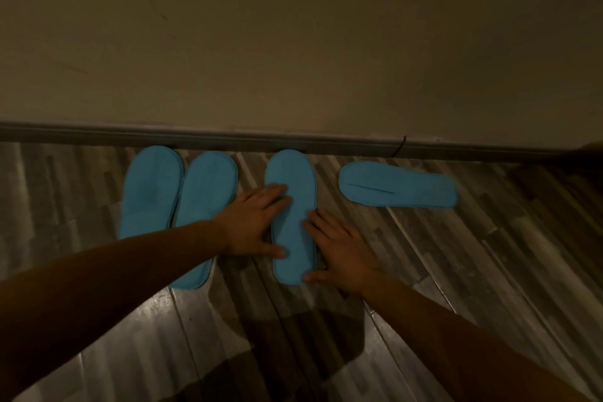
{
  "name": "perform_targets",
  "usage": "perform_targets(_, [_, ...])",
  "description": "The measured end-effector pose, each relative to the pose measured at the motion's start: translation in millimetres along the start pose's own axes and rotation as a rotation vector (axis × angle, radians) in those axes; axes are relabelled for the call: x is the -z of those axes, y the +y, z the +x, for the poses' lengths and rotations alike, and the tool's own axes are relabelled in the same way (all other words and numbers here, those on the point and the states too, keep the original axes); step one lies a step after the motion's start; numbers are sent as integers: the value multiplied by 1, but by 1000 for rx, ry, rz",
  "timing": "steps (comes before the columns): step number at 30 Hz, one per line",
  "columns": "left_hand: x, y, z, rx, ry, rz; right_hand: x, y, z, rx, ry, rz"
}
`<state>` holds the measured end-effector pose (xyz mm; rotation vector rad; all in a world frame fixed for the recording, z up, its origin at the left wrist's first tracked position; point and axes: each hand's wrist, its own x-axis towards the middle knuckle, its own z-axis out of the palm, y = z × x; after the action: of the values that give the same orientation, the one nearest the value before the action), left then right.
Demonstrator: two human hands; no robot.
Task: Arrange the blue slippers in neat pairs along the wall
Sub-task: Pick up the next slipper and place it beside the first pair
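The third blue slipper (293,215) lies flat on the wood-patterned floor (456,254), toe at twelve o'clock toward the skirting board (293,137). The left hand (253,225) lies spread at its nine o'clock edge, fingers flat on the fabric, and the right hand (339,248) is splayed at its four o'clock edge; neither is closed around it. Further out at nine o'clock two slippers (177,206) sit side by side, touching. At two o'clock the fourth slipper (398,184) lies crosswise, parallel to the wall (293,42).
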<state>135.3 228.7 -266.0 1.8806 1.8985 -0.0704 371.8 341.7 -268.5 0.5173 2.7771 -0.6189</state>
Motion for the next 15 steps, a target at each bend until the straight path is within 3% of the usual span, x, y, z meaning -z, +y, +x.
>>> perform_targets(11, [-1, -10, 7, -34, -15, 65, -3, -6, 7, -35, -8, 35])
perform_targets(15, [4, -4, 10, -25, 30, 17, 23, 16, -3, -124, 103, 98])
